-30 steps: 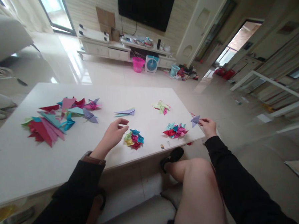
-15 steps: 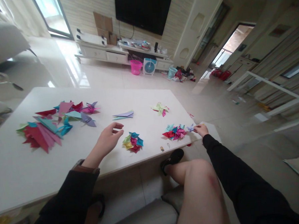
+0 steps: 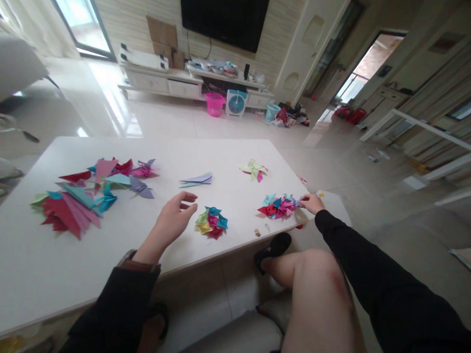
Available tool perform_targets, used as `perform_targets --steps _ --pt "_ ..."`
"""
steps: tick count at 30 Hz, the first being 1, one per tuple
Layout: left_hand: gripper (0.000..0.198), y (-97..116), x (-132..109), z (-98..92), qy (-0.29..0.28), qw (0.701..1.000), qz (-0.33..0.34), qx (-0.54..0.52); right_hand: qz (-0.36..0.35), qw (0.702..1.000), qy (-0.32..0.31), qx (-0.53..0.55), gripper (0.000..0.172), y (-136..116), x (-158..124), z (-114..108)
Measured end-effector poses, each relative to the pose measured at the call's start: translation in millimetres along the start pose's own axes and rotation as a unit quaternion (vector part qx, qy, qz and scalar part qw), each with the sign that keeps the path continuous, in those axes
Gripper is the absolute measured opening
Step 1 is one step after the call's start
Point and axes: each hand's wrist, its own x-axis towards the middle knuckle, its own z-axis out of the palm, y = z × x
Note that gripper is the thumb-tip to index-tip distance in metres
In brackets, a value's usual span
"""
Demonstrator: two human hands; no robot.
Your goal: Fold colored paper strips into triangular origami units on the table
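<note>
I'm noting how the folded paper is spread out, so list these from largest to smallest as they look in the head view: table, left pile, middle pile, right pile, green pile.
1. Table
2. Left pile
3. Middle pile and right pile: too alike to rank
4. Green pile

Daylight from the dark-framed glass door (image 3: pixel 83 24) at upper left glares on the glossy pale tiled floor (image 3: pixel 113 106), while the dimmer right edge looks stretched and soft.

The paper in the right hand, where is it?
In the head view, right of centre, the lavender paper is between the right hand and the multicoloured paper cluster.
</note>
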Motion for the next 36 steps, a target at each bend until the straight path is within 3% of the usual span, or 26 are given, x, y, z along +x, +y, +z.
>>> perform_targets --steps 11,18,23,26,29,33,36 --pt "0.031 2.1 -1.6 -0.2 -0.003 1.000 0.005 -0.006 -0.028 0.996 0.006 -0.090 0.018 -6.0 -6.1 -12.3" --pt "0.021 0.8 -4.5 3.0 -0.003 0.999 0.030 -0.016 -0.056 0.988 0.033 -0.137 0.017 -29.3 -14.3 -31.7" --pt "0.016 1.0 -6.9 5.9 0.000 0.999 0.034 -0.024 -0.125 0.975 0.029 -0.181 0.011 -57.7 11.2 -39.0" --pt "0.016 1.0 -7.2 6.7 0.007 0.999 0.042 -0.029 -0.204 0.964 0.018 -0.172 0.006 -108.0 28.8 -32.7" --pt "0.016 2.0 -6.4 6.7 0.018 0.998 0.044 -0.045 -0.286 0.948 0.008 -0.139 0.007 -189.3 22.7 -5.6" --pt "0.015 5.9 -4.4 3.7 0.048 0.994 0.068 -0.064 -0.372 0.921 -0.107 -0.041 0.004 -306.9 -29.0 71.8" --pt "0.014 11.5 -4.3 -2.7 0.079 0.990 0.085 -0.080 -0.382 0.894 -0.211 0.105 0.006 -372.0 -76.9 142.1"
